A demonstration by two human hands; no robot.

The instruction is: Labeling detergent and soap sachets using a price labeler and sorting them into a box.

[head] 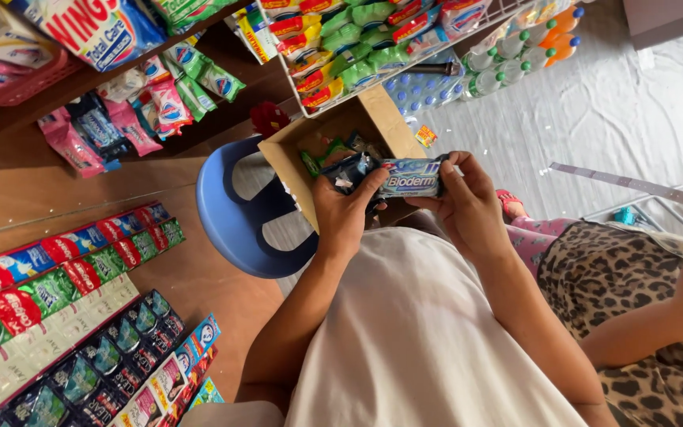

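We're holding one wrapped soap bar over the open cardboard box: left hand clamping its dark end, right hand gripping the other. It's looking light and stiff, with a glossy wrapper that's probably slick, so we're judging the short ends the best grip. Counting one bar, one box, one blue stool.
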